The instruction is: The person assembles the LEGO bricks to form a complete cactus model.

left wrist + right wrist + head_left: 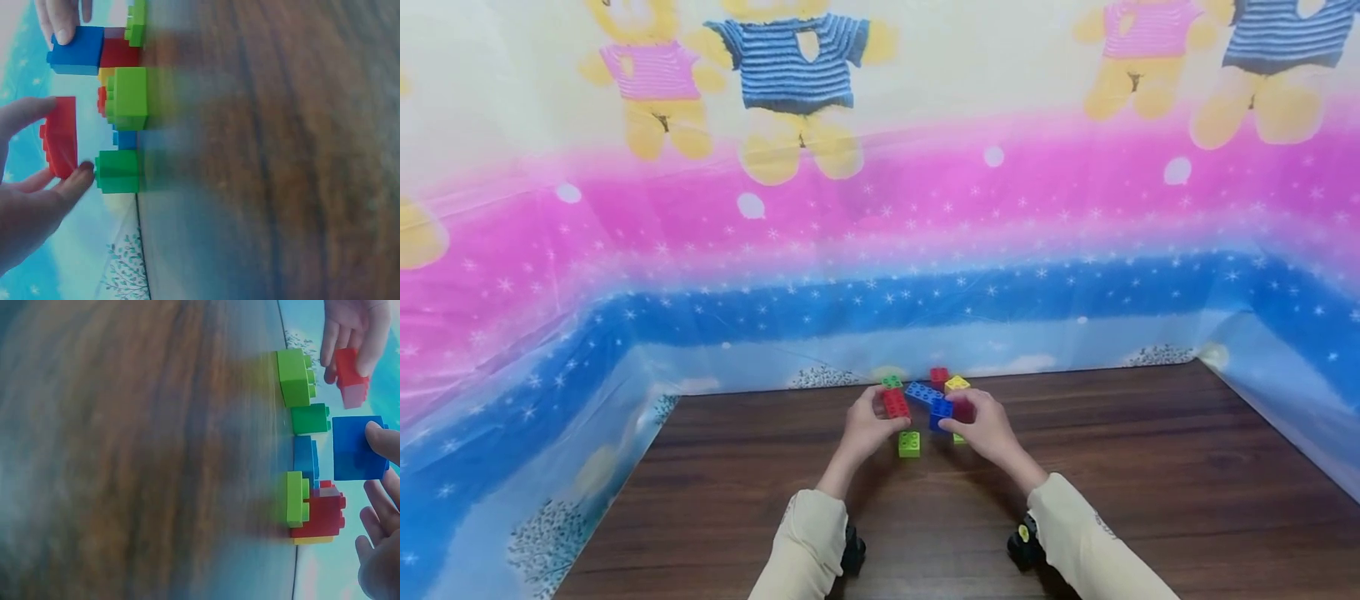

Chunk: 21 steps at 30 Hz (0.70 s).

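Note:
My left hand [867,423] pinches a red building brick [897,404] between thumb and fingers. In the left wrist view this red brick [62,137] is held above the tabletop. A dark blue brick [941,414] is gripped by my right hand [988,429], its thumb on the near side. The right wrist view shows that blue brick [359,449] raised off the table, with the red one a little beyond it. A gap separates the two held bricks. Below and between the hands sits a lime green brick [909,445].
Behind the hands stand a green brick [891,382], a long lighter blue brick [923,392], a red brick [939,375] and a yellow brick [957,383]. Another lime brick [295,499] and a dark red brick [325,515] are partly hidden by my right hand in the head view. A patterned cloth [925,292] hangs behind the wooden table [737,500].

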### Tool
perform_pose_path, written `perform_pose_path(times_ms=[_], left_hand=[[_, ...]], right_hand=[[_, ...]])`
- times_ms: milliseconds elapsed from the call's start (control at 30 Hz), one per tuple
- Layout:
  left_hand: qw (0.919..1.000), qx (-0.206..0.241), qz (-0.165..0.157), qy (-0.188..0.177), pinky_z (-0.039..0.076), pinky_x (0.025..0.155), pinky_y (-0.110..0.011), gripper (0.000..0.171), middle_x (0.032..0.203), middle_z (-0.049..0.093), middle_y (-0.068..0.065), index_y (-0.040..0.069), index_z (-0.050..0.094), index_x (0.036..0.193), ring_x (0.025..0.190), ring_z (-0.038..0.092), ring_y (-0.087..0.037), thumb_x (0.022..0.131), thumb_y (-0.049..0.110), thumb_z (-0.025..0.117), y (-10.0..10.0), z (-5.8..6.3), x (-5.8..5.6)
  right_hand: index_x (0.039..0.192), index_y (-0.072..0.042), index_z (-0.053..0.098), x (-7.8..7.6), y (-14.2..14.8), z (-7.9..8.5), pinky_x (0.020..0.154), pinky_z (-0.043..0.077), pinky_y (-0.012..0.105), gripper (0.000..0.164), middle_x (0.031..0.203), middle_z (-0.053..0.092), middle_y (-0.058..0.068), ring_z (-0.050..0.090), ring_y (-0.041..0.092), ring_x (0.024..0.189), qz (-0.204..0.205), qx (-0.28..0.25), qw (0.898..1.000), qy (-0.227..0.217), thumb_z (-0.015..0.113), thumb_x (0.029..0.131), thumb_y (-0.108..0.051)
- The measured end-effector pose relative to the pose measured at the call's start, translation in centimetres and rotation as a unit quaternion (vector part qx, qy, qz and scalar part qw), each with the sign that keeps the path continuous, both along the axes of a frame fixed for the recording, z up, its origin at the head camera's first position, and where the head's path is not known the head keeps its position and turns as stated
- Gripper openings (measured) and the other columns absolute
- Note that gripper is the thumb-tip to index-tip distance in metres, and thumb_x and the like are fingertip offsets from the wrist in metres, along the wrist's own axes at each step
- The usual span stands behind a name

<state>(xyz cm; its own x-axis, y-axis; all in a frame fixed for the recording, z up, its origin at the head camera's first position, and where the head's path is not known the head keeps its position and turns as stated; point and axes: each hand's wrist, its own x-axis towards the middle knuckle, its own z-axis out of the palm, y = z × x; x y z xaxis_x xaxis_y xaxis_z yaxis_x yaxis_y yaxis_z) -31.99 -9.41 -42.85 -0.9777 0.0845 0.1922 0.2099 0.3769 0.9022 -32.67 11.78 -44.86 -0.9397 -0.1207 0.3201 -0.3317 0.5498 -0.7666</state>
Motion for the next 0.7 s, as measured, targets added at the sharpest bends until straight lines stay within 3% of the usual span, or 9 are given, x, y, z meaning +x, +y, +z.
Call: perform_pose_path(times_ms=[133, 233, 367, 600, 700], left_hand=[[0.9995, 0.022, -0.018, -0.017, 0.055, 0.092, -0.044, 0.067, 0.127, 0.059, -0.028, -0.005, 0.042, 0.14, 0.118, 0.06, -0.041, 0.083, 0.007, 0.074, 0.0, 0.3, 0.3], [0.9993, 0.02, -0.026, -0.018, 0.055, 0.093, -0.044, 0.068, 0.128, 0.059, -0.028, -0.005, 0.042, 0.141, 0.12, 0.059, -0.042, 0.083, 0.008, 0.074, 0.0, 0.4, 0.5], [0.999, 0.015, -0.04, -0.014, 0.054, 0.094, -0.045, 0.067, 0.13, 0.057, -0.029, -0.004, 0.043, 0.141, 0.12, 0.058, -0.043, 0.082, 0.007, 0.074, -0.1, 0.5, 0.8], [0.9967, 0.023, -0.077, -0.009, 0.052, 0.097, -0.046, 0.066, 0.14, 0.05, -0.026, -0.003, 0.042, 0.143, 0.124, 0.056, -0.043, 0.085, 0.006, 0.073, -0.1, 0.8, 1.3], [0.9958, 0.023, -0.088, -0.006, 0.053, 0.097, -0.045, 0.067, 0.141, 0.049, -0.028, -0.004, 0.041, 0.143, 0.124, 0.055, -0.043, 0.085, 0.005, 0.072, -0.1, 0.9, 1.5]], right_hand=[[0.12, -0.008, 0.065, 0.3, 0.2, 0.2, 0.097, 0.05, 0.052, 0.038, 0.128, 0.063, 0.017, 0.058, 0.033, 0.116, -0.003, 0.0, 1.0, -0.011, 0.075, 0.085, -0.019], [0.119, -0.01, 0.064, 0.4, 0.3, 0.4, 0.086, 0.055, 0.043, 0.037, 0.125, 0.065, 0.017, 0.06, 0.03, 0.106, -0.004, -0.002, 1.0, -0.015, 0.075, 0.085, -0.02], [0.119, -0.011, 0.064, 0.6, 0.4, 0.5, 0.075, 0.051, 0.032, 0.036, 0.122, 0.066, 0.017, 0.06, 0.029, 0.101, 0.004, 0.001, 1.0, -0.017, 0.075, 0.086, -0.021], [0.118, -0.011, 0.064, 0.8, 0.8, 0.6, 0.086, 0.056, 0.042, 0.035, 0.123, 0.066, 0.016, 0.061, 0.032, 0.11, 0.004, -0.006, 1.0, -0.022, 0.074, 0.087, -0.021], [0.118, -0.011, 0.064, 1.0, 0.9, 0.6, 0.083, 0.057, 0.041, 0.034, 0.12, 0.067, 0.017, 0.063, 0.033, 0.108, 0.005, -0.012, 1.0, -0.024, 0.075, 0.086, -0.02]])
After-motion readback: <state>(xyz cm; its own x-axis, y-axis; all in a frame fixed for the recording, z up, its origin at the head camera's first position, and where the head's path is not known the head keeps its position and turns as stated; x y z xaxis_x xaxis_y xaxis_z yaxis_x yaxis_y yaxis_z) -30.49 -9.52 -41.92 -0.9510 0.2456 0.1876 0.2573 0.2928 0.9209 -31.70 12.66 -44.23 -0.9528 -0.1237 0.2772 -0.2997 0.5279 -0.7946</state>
